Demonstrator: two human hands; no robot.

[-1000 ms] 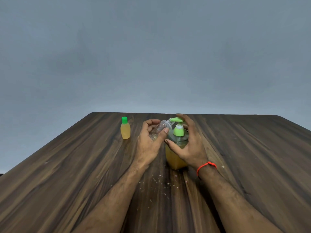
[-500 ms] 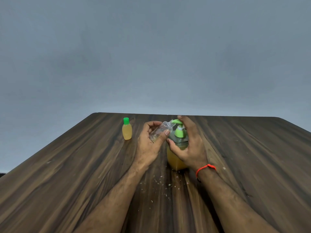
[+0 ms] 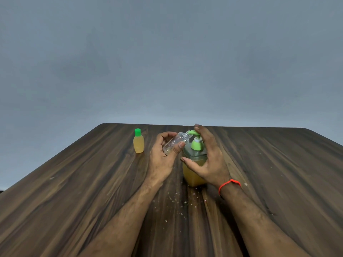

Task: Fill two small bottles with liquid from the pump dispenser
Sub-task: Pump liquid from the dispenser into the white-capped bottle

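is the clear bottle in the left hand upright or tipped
Tipped: the clear bottle lies slanted in the left hand, neck at the green pump spout.

Both bare forearms extend from the near edge of the tabletop toward its centre, converging slightly. The left hand is raised, thumb and curled fingers gripping a clear bottle tilted neck-up to the right. The right hand, with an orange cord at the wrist, arches over the dispenser, fingers extended onto the pump head, thumb against the body.
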